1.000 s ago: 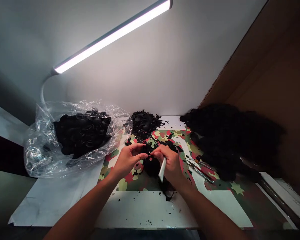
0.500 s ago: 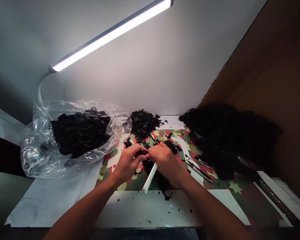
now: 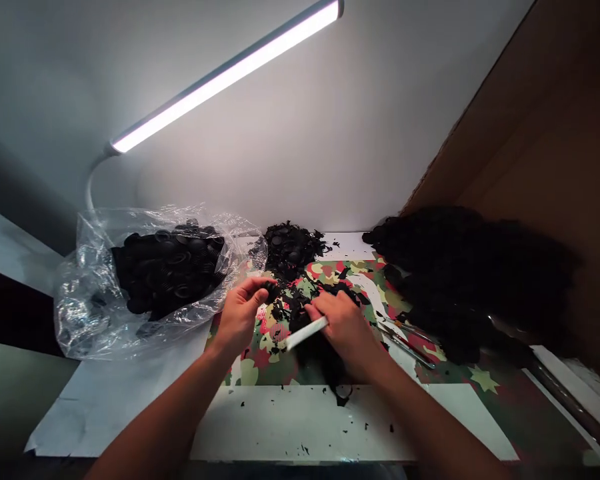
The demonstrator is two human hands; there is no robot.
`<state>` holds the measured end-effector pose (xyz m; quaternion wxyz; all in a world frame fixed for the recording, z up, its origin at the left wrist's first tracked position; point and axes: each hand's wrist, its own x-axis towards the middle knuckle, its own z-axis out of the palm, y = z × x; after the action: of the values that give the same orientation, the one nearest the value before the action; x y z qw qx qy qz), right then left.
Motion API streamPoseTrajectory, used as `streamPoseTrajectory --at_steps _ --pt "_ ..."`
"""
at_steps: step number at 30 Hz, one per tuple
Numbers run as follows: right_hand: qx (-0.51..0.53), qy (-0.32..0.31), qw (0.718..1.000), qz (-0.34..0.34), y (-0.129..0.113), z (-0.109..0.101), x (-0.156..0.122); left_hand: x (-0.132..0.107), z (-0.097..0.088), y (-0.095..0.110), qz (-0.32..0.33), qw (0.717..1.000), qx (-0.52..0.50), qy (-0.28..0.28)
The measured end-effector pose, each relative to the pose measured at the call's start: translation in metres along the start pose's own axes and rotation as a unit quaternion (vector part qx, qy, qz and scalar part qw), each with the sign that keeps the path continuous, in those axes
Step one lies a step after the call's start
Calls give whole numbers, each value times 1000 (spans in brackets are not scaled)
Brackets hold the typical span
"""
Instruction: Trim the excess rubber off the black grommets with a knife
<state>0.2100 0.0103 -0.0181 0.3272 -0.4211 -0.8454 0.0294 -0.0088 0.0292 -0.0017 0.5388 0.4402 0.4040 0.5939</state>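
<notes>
My left hand [image 3: 239, 313] pinches a small black ribbed part [image 3: 271, 289] between thumb and fingers, close to the bag. A white stick-like handle [image 3: 306, 333] juts out of my closed right hand [image 3: 344, 324], pointing toward the lower left; its other end is hidden by the hand. Below and between the hands lie black parts and scraps [image 3: 313, 343] on a camouflage-patterned sheet [image 3: 250, 371]. To the left, a clear plastic bag [image 3: 87, 313] holds many round, ribbed black pieces [image 3: 173, 267].
A heap of black scraps [image 3: 293, 247] stands at the back. On the right lie a large dark pile [image 3: 460, 273] and metal tools like tweezers or scissors [image 3: 410, 347]. Cardboard [image 3: 535, 147] rises behind them. A lit tube lamp [image 3: 230, 77] hangs above.
My hands, together half a second ago, have moved apart. The left has gone left with the black part; the right has shifted right, and its white handle now lies flatter.
</notes>
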Motion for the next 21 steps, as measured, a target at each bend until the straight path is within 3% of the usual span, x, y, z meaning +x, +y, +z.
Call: streamPoseTrajectory --at_steps 3,8,12,14,18,21 --pt "53 -8 996 71 12 -5 8 -15 6 -3 9 999 41 -24" --pt "162 96 966 175 -9 -14 16 -25 17 1 23 997 54 -40" --pt "342 -5 916 210 -28 -20 21 -28 18 6 26 996 69 -50" --pt "392 -23 891 226 -34 -23 23 -30 18 5 19 995 71 -66" --pt "437 0 860 262 -42 -25 24 -33 20 0 -20 997 -19 -77" --pt "478 27 835 273 -37 -23 24 -28 19 3 -57 991 -109 -48"
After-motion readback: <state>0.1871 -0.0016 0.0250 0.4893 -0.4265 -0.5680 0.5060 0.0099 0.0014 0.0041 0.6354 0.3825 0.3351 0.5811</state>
